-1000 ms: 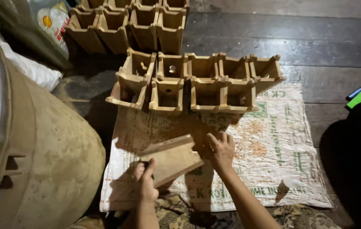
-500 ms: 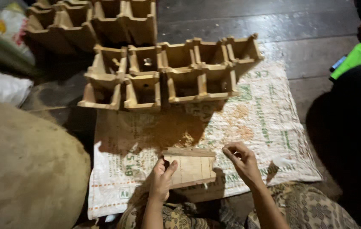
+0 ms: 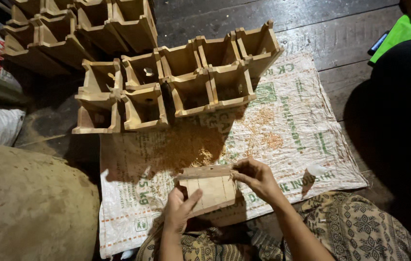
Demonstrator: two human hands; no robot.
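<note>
Holding wooden box over woven sack's near edge: left hand gripping underneath, right hand pinching its right corner; long axis left-right.

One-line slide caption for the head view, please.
Both hands, left hand and right hand, hold a small wooden box over a sawdust-strewn woven sack.

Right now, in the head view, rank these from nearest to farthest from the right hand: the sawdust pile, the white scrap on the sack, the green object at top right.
From the right hand:
1. White scrap, just to its right on the woven sack.
2. Sawdust pile, up and to the left, past the wooden box that both hands hold.
3. Green object, far up at the frame's right corner.
</note>
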